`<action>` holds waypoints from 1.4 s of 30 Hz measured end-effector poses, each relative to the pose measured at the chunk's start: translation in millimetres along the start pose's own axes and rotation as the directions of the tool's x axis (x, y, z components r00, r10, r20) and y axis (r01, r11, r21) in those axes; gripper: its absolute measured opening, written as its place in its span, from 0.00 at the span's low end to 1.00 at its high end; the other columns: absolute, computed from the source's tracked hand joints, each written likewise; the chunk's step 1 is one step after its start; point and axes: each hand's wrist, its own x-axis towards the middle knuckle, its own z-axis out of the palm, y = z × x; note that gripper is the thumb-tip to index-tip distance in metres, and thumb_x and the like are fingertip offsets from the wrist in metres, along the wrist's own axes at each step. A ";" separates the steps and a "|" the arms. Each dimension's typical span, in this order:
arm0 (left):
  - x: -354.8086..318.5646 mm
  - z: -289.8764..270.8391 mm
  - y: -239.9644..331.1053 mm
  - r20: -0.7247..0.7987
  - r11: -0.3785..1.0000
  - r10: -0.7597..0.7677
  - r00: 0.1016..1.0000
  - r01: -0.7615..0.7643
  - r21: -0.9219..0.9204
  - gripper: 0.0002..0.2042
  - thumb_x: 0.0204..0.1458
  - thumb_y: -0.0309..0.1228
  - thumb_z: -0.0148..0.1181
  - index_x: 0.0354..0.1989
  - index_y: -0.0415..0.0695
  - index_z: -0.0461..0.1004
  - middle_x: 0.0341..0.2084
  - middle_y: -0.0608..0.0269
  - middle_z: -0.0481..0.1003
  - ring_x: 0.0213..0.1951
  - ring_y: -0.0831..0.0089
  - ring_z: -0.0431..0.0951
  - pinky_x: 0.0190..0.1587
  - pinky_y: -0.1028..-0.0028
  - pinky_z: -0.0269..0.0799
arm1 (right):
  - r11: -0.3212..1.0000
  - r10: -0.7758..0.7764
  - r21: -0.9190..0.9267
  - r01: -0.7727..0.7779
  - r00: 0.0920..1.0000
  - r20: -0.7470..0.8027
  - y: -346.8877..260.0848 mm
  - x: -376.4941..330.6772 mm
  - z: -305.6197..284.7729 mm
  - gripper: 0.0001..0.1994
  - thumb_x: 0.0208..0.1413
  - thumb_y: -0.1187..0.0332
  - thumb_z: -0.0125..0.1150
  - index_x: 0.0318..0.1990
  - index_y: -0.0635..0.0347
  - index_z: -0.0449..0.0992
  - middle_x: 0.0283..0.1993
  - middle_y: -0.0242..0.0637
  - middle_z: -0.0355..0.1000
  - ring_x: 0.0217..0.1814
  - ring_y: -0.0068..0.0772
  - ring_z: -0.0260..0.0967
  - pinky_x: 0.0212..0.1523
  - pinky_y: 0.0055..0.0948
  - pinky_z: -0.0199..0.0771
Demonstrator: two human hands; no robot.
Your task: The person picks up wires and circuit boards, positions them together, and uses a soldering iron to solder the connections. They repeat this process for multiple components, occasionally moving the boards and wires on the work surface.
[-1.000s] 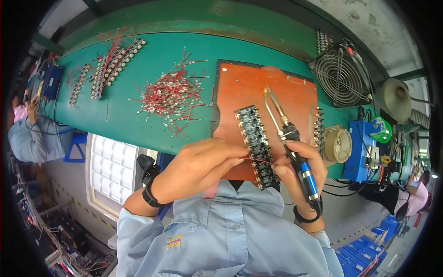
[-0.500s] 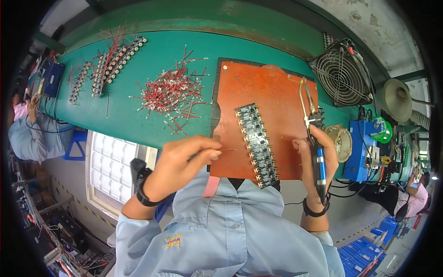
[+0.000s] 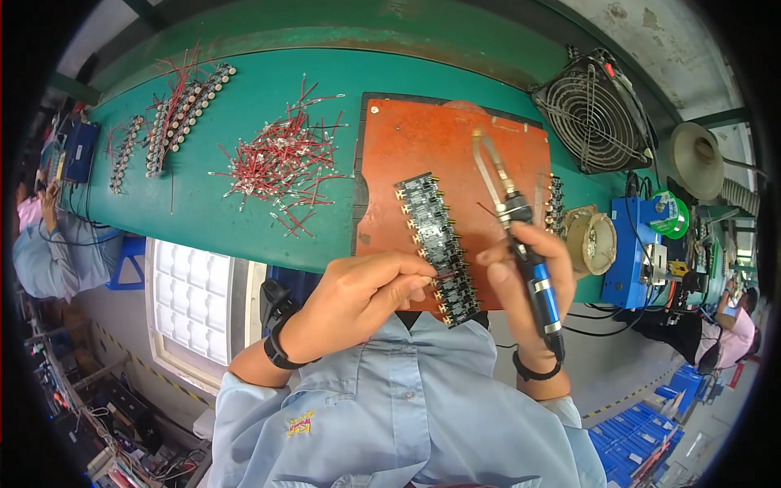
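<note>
Your left hand [image 3: 358, 297] is pinching a short red wire lead [image 3: 439, 276] between thumb and fingertips, bringing its end to the near part of the long black circuit strip [image 3: 435, 244], which lies at a slant on the orange mat [image 3: 423, 146] in the middle of the green surface [image 3: 244, 236]. Your right hand [image 3: 525, 276] is closed around the blue-and-black handle of a soldering tool [image 3: 521, 236], whose forked metal tip points away from you and rests over the mat, just beside the strip but not on it. By the look of it, you are at the placing step: the lead is being seated against a pad at the strip's edge, and the iron has not come to the joint yet. The next move calls for a steady left pinch so the lead does not slip off its pad, and for swinging the tip back toward you to meet that same spot without brushing your left fingertips, which sit very near it. The loose pile of red leads [image 3: 281, 163] lies on the surface to your left, well apart from the strip.
</note>
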 end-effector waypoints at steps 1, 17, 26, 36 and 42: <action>0.4 1.1 0.4 0.012 1.000 -0.009 1.000 0.009 -0.021 0.07 0.56 0.25 0.58 0.41 0.36 0.75 0.26 0.60 0.77 0.24 0.74 0.78 0.26 0.75 0.73 | 1.000 0.002 -0.002 -0.002 1.000 -0.004 -0.3 -0.8 2.3 0.21 0.53 0.80 0.62 0.55 0.66 0.67 0.36 0.38 0.76 0.39 0.23 0.74 0.40 0.22 0.74; 9.2 25.0 -5.1 -0.110 0.837 0.466 0.878 -0.398 0.375 0.08 0.43 0.20 0.68 0.32 0.38 0.77 0.26 0.60 0.75 0.25 0.69 0.75 0.25 0.73 0.69 | 0.999 0.021 -0.029 -0.020 0.999 0.038 3.4 -10.0 10.1 0.21 0.54 0.80 0.61 0.55 0.68 0.66 0.35 0.38 0.75 0.35 0.19 0.70 0.37 0.20 0.72; 9.4 21.5 -3.4 -0.120 0.862 0.415 0.902 -0.348 0.368 0.06 0.43 0.19 0.67 0.30 0.38 0.77 0.25 0.60 0.75 0.25 0.68 0.74 0.26 0.73 0.68 | 0.997 -0.003 0.073 0.003 1.000 0.005 -0.6 -12.8 10.4 0.20 0.56 0.80 0.56 0.56 0.68 0.62 0.38 0.45 0.76 0.43 0.32 0.75 0.44 0.28 0.75; 8.7 19.6 -6.5 -0.061 0.851 0.419 0.906 -0.368 0.375 0.07 0.43 0.20 0.66 0.31 0.39 0.75 0.27 0.60 0.75 0.27 0.66 0.74 0.30 0.71 0.68 | 0.997 -0.026 0.076 0.023 0.999 0.044 6.6 -9.8 8.8 0.20 0.57 0.80 0.56 0.56 0.69 0.62 0.39 0.46 0.76 0.44 0.33 0.76 0.48 0.30 0.75; 33.3 -9.7 -5.4 -0.066 0.756 0.376 0.924 -0.265 0.599 0.06 0.44 0.22 0.64 0.29 0.42 0.74 0.27 0.63 0.73 0.34 0.63 0.74 0.43 0.66 0.64 | 0.995 -0.021 0.099 0.028 0.997 -0.077 4.6 -8.3 1.3 0.24 0.55 0.78 0.59 0.59 0.69 0.58 0.41 0.47 0.76 0.44 0.36 0.76 0.48 0.34 0.76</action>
